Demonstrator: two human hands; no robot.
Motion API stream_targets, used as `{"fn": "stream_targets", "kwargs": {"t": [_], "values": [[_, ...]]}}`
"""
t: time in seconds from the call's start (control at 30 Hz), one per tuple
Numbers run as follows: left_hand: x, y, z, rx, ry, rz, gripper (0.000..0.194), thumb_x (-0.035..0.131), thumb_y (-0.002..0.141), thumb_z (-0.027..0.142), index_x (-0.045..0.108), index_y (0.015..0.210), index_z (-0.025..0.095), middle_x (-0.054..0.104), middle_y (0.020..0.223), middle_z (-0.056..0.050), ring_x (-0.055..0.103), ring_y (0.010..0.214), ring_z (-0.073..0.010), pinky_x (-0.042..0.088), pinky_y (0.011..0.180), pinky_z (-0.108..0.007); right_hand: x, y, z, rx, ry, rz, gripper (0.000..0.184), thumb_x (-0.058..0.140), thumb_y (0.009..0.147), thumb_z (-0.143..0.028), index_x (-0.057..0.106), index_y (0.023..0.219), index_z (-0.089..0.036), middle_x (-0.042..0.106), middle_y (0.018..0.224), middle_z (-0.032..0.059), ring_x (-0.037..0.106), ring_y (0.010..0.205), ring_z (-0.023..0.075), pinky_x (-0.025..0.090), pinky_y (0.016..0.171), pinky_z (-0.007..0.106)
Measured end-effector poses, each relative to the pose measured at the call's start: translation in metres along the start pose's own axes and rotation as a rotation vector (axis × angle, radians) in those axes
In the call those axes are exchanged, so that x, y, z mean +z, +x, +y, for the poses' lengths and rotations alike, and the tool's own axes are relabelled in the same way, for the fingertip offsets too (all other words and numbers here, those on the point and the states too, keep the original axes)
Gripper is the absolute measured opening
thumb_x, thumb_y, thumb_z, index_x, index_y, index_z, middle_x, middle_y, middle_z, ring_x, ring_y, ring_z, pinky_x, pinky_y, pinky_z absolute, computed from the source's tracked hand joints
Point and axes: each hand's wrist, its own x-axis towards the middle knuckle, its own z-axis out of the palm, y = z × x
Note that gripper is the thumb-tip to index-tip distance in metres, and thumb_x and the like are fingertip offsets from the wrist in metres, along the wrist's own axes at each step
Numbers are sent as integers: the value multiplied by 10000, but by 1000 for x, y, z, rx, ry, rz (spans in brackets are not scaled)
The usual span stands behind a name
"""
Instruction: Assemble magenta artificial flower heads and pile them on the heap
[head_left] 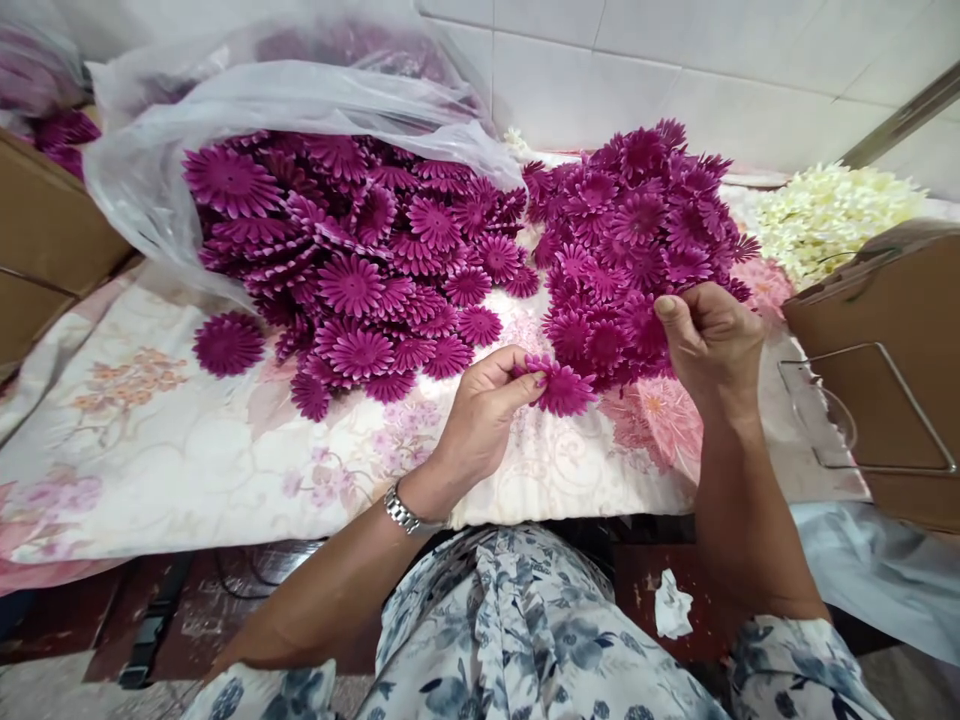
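My left hand point(491, 405) pinches a purple artificial flower point(564, 388) at its petal edge, between thumb and fingers, just above the tablecloth. My right hand point(712, 340) is raised to the right with its fingers curled and the thumb pressed against them; whatever it may hold is too small or hidden to make out. Behind it lies a heap of purple flowers point(637, 230) with cupped petals. Flatter purple flower pieces point(360, 285) spill out of a clear plastic bag point(150, 170) to the left. One loose purple flower piece point(229, 344) lies apart at the left.
A floral tablecloth point(187, 460) covers the table. Cream flowers point(832, 220) are piled at the back right, behind a cardboard box point(892, 370) with a bent wire frame point(919, 405). Another cardboard box point(52, 240) stands at the left. A tiled wall point(675, 70) closes the back.
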Motion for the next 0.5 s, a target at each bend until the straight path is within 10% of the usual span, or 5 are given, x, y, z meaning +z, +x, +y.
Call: {"fn": "stream_targets", "kwargs": {"t": [0.27, 0.5], "values": [[-5, -1, -3, -58, -60, 13, 137, 727, 595, 157, 600, 642, 140, 561, 613, 28, 474, 565, -59, 376, 556, -181, -4, -8, 22, 73, -123, 3, 124, 616, 804, -307, 644, 794, -186, 417, 496, -66, 354, 463, 81, 289, 520, 246], [-8, -2, -5, -83, -60, 23, 142, 720, 615, 149, 583, 648, 137, 560, 617, 31, 490, 568, -54, 389, 548, -164, -11, -14, 29, 120, -169, 8, 297, 589, 822, -420, 571, 631, -194, 450, 507, -33, 392, 493, 102, 284, 541, 263]]}}
